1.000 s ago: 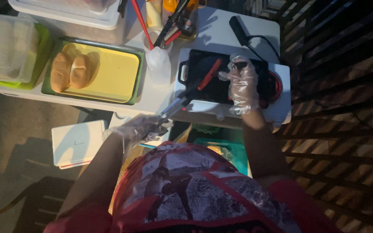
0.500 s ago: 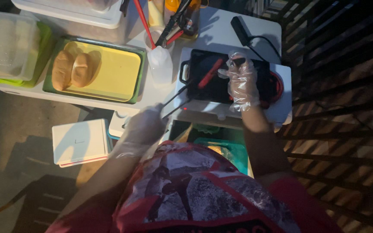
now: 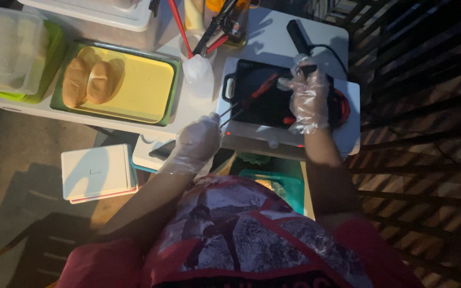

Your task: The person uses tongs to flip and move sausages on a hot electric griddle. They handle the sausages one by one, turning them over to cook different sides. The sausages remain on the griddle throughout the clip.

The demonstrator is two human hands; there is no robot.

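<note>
My left hand (image 3: 197, 143), in a clear plastic glove, grips metal tongs with red tips (image 3: 247, 99) that reach over a black griddle pan (image 3: 265, 96) on a white electric cooker (image 3: 284, 141). My right hand (image 3: 309, 95), also gloved, hovers over the pan's right side with its fingers spread, holding nothing that I can see. Two bread rolls (image 3: 87, 82) lie side by side on a yellow tray (image 3: 140, 88) with a green rim, to the left of the pan.
A clear squeeze bottle (image 3: 199, 74) stands between tray and pan. Utensils sit in a cup (image 3: 209, 32) behind it. A lidded clear box (image 3: 7, 50) is at far left. A white box (image 3: 98, 172) and a teal bin (image 3: 273, 184) lie below the table. A dark slatted fence (image 3: 428, 133) runs on the right.
My left hand has come up from below the table edge toward the pan, bringing the tongs onto it. My right hand stays above the pan.
</note>
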